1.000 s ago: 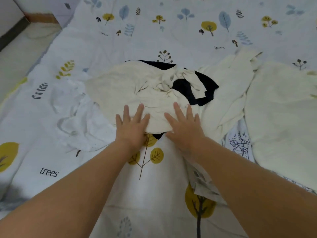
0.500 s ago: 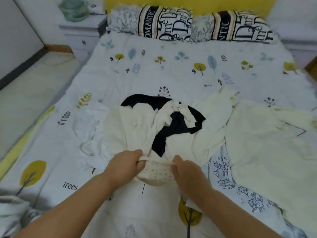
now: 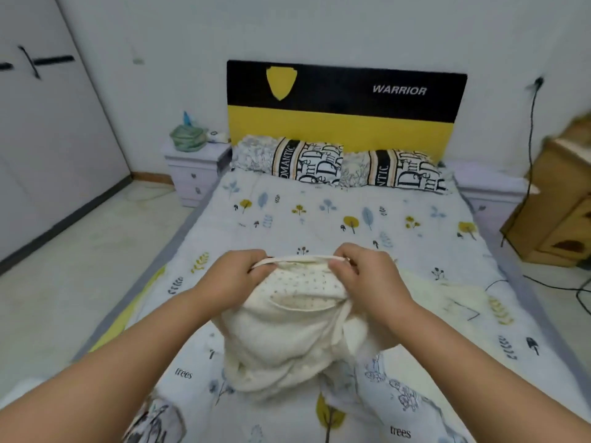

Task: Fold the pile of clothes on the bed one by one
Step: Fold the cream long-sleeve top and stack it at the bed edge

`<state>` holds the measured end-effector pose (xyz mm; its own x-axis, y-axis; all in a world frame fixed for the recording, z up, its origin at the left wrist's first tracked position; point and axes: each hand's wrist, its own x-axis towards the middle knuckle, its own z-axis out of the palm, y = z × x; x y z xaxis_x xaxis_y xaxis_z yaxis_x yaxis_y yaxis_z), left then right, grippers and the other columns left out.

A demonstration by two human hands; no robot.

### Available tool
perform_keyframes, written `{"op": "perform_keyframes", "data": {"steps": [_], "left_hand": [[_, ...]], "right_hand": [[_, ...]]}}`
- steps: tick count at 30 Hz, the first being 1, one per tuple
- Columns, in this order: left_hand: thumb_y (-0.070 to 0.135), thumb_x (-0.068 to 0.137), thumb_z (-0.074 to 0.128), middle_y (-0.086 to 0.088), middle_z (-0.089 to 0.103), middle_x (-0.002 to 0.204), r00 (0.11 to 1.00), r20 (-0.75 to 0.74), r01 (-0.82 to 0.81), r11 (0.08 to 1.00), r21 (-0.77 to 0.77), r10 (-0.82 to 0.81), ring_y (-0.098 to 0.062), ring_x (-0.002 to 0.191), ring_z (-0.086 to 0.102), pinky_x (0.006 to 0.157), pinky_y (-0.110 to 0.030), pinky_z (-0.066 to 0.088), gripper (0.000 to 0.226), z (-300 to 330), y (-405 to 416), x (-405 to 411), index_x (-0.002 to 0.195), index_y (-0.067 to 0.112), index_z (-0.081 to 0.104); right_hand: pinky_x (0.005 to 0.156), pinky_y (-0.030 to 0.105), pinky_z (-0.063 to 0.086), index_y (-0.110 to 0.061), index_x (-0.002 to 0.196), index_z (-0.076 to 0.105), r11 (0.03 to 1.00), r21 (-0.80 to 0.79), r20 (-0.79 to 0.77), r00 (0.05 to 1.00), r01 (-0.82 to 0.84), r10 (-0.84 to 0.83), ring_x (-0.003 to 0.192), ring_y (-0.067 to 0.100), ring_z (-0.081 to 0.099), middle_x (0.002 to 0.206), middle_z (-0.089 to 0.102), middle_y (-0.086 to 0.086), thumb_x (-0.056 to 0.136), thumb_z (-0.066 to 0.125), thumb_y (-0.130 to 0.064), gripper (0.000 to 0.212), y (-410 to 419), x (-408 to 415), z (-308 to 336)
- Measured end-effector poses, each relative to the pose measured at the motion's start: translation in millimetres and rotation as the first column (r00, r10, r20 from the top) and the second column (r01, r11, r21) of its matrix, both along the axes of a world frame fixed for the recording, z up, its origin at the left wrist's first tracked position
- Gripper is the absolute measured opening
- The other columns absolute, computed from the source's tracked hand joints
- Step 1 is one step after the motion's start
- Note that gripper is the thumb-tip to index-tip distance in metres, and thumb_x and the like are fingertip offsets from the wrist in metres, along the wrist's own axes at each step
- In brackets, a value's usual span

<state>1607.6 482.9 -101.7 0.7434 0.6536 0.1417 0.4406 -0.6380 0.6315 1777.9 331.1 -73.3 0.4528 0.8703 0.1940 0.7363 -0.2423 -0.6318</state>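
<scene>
A cream garment (image 3: 287, 340) with a dotted lining hangs in the air above the bed (image 3: 319, 219). My left hand (image 3: 236, 279) grips its top hem on the left, and my right hand (image 3: 367, 276) grips the same hem on the right, stretching it between them. The cloth droops down and bunches near the sheet. Another cream piece (image 3: 447, 298) lies flat to the right, partly behind my right arm. A white garment with cartoon prints (image 3: 393, 388) lies below it. The rest of the pile is hidden behind the lifted garment.
Two patterned pillows (image 3: 339, 167) lie against the black and yellow headboard (image 3: 345, 103). A white nightstand (image 3: 192, 171) stands left of the bed, a wooden cabinet (image 3: 563, 212) to the right. Black cables (image 3: 543, 279) trail on the floor at right.
Both hands went from pressing flat on the cream garment to pinching its hem and lifting it off the pile. The view tilted up toward the headboard.
</scene>
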Motion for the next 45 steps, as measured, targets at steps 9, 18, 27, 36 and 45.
{"op": "perform_keyframes", "data": {"steps": [9,18,27,36,45], "left_hand": [[0.052,0.066,0.064,0.012,0.054,0.06,0.991,-0.022,0.131,0.982,-0.134,-0.135,0.0,0.051,0.047,0.05,-0.018,0.037,0.033,130,-49,-27,0.071,0.02,0.058],[0.019,0.081,0.068,0.005,0.069,0.067,0.974,0.225,0.099,0.939,-0.33,-0.024,-0.006,0.06,0.059,0.056,-0.017,0.045,0.005,188,-94,-41,0.077,0.017,0.071],[0.009,0.081,0.056,-0.011,0.066,0.083,0.84,0.501,-0.002,0.925,-0.379,0.207,-0.022,0.077,0.059,0.075,-0.038,0.048,0.011,220,-117,-33,0.086,0.007,0.066],[0.017,0.076,0.063,-0.004,0.063,0.086,0.817,0.562,0.169,0.88,-0.444,0.127,-0.018,0.081,0.057,0.072,-0.032,0.044,0.016,220,-137,-35,0.091,0.015,0.064],[0.022,0.076,0.075,0.007,0.058,0.12,0.962,0.267,0.2,0.81,-0.551,-0.056,-0.003,0.11,0.055,0.088,-0.019,0.048,0.057,118,-144,-76,0.125,0.024,0.046]], "right_hand": [[0.061,0.032,0.041,-0.019,0.085,0.062,0.977,0.18,0.231,0.961,0.113,-0.154,0.075,0.021,0.056,0.073,0.061,-0.002,0.093,0.052,-0.028,0.016,-42,-14,131],[0.056,0.03,0.036,-0.014,0.083,0.061,0.974,0.205,0.227,0.963,0.096,-0.142,0.064,0.017,0.051,0.067,0.058,0.0,0.094,0.051,-0.021,0.016,-81,-40,149],[0.073,0.021,0.047,-0.033,0.11,0.05,0.977,0.187,-0.36,0.918,-0.102,0.165,0.089,0.006,0.056,0.099,0.059,-0.011,0.085,0.059,-0.044,0.028,-94,-105,132],[0.057,0.026,0.043,-0.021,0.092,0.058,0.948,0.294,-0.294,0.955,0.125,-0.035,0.073,0.015,0.056,0.08,0.062,-0.003,0.082,0.051,-0.008,0.018,-69,-116,143],[0.064,0.034,0.039,0.006,0.09,0.055,0.829,0.505,-0.455,0.89,0.24,0.019,0.074,0.019,0.047,0.086,0.059,0.025,0.077,0.047,0.004,0.015,-71,-96,193]]}}
